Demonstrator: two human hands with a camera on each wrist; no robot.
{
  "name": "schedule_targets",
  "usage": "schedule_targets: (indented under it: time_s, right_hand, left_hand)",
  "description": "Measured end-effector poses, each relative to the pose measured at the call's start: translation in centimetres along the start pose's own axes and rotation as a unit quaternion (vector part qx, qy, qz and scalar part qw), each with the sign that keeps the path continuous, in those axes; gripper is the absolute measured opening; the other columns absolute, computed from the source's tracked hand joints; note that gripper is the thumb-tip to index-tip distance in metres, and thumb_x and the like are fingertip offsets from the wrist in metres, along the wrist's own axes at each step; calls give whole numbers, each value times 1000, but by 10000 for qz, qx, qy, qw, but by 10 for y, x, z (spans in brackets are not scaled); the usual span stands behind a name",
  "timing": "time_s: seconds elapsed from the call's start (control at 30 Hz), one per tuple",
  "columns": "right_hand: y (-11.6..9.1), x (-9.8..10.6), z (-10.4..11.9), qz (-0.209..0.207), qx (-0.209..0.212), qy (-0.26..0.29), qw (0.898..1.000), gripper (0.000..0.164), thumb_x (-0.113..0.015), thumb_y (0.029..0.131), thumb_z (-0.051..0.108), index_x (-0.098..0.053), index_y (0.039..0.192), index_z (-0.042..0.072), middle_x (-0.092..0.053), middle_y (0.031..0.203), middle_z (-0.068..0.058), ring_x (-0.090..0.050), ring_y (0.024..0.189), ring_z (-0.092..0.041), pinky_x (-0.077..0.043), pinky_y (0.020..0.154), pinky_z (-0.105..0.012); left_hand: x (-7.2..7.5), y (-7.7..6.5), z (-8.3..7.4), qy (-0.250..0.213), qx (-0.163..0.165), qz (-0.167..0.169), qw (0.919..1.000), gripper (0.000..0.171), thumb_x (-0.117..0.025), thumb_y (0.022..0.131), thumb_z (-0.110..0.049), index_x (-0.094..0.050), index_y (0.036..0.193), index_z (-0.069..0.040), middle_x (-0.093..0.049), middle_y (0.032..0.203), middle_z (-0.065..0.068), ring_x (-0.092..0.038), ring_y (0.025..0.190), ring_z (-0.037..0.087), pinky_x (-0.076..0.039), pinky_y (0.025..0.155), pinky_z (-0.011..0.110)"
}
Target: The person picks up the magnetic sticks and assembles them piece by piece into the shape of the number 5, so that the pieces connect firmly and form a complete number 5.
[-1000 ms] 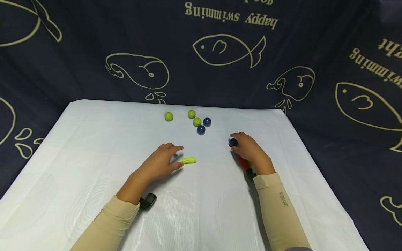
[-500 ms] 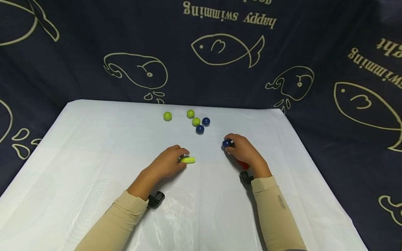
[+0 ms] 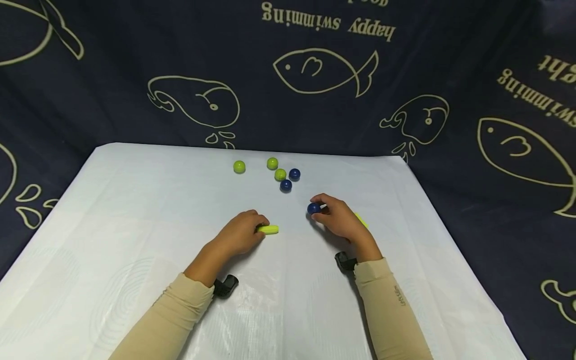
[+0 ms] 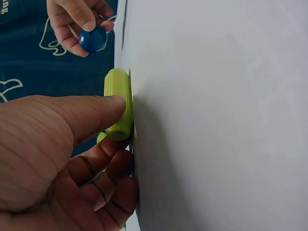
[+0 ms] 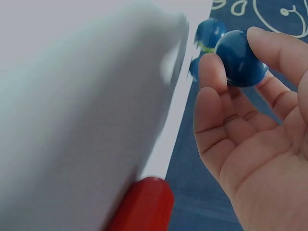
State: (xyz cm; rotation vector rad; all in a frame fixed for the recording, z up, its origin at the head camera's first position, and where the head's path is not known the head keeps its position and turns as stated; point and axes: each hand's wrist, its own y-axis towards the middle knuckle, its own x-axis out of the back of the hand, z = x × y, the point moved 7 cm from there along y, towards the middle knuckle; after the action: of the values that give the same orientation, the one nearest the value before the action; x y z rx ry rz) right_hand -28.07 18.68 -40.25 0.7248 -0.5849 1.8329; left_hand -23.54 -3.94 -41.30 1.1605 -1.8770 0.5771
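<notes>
My left hand pinches the near end of a short yellow-green ribbed cylinder on the white tabletop. In the left wrist view my thumb lies along that ribbed cylinder. My right hand holds a shiny dark blue ball between thumb and fingers. The right wrist view shows the blue ball at the fingertips, off the table surface. Beneath my right wrist lies a red cylinder, hidden in the head view. Part of another yellow-green piece peeks out behind the right hand.
Toward the far edge of the white-covered table rest two more blue balls, one in front of the other. Several green balls lie near them, one apart at the left. A dark fish-patterned cloth hangs behind.
My right hand has moved left with the blue ball, uncovering part of the yellow-green piece. The left hand has moved right and closed its fingers on the ribbed cylinder.
</notes>
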Motion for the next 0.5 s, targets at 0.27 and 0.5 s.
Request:
schedule_targets:
  time_s: [0.27, 0.5]
  right_hand:
    - [-2, -6, 5, 51, 90, 115, 9999, 32, -69, 94, 16, -61, 124, 13, -66, 112, -4, -63, 96, -21, -52, 79, -38]
    - [-4, -11, 18, 153, 129, 158, 9997, 31, -72, 90, 13, -59, 118, 12, -66, 104, -4, -60, 90, -20, -49, 71, -34]
  left_hand:
    - [0, -2, 8, -348, 160, -102, 9992, 24, -69, 92, -7, -68, 115, -3, -60, 99, 6, -58, 90, 21, -48, 86, 41]
    - [4, -4, 8, -449, 189, -273, 9984, 23, -67, 93, -7, -67, 116, -4, -59, 99, 5, -57, 89, 21, -47, 86, 42]
